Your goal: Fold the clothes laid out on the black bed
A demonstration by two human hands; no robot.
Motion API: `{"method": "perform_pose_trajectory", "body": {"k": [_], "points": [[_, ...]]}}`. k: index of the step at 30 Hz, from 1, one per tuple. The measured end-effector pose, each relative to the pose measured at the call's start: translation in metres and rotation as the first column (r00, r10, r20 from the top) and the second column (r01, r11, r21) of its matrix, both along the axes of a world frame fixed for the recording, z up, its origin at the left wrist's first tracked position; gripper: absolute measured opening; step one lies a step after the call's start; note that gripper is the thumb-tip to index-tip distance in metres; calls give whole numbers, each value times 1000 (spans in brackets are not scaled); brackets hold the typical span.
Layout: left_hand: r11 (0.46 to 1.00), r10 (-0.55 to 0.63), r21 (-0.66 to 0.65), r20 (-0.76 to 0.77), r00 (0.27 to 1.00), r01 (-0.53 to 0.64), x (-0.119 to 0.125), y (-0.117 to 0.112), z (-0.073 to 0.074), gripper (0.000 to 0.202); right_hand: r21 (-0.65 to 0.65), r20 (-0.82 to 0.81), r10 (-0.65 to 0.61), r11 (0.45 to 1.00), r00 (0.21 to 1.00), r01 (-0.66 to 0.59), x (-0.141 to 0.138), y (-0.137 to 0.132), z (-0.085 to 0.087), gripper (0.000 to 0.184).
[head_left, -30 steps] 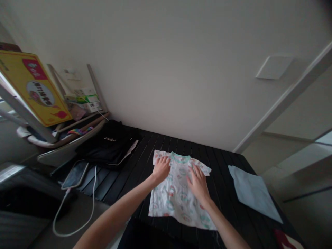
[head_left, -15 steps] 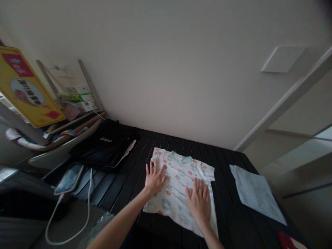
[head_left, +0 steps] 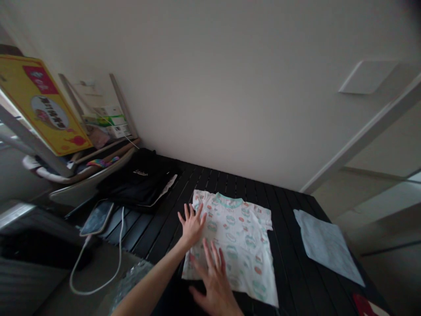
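shirt (head_left: 238, 237) flat beneath left hand (head_left: 193, 228)

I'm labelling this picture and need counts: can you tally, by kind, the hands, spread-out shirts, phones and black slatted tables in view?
Left hand and right hand: 2
Spread-out shirt: 1
Phone: 1
Black slatted table: 1
Total: 5
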State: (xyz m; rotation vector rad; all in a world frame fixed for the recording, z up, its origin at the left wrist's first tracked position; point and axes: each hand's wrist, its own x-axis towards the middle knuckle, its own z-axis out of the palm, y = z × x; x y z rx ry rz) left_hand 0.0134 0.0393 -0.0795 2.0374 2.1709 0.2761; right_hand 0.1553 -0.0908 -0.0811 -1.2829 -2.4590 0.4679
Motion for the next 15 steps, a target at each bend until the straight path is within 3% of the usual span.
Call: {"method": "perform_pose_trajectory", "body": {"k": [3, 5, 9, 12, 15], "points": [[997, -27, -68, 45, 999, 30, -5, 14, 0, 52, -189, -35, 185, 964, 982, -188, -15, -16, 9, 85], [994, -61, -88, 84, 995, 68, -5, 20, 0, 52, -273, -52, 195, 941, 979, -202, -19, -19, 17, 88], [991, -101, -72, 120, 988, 110, 7, 27, 5, 54, -313, -54, 119, 941, 991, -130, -19, -21, 22, 88], [989, -139, -24, 117, 983, 143, 27, 27, 13, 56, -226, -15, -7, 974, 1000, 4, -19, -30, 9, 92], [965, -263, 13, 120, 957, 264, 52, 24, 19, 56, -79, 21, -198, 977, 980, 199, -18, -43, -11, 94]]}}
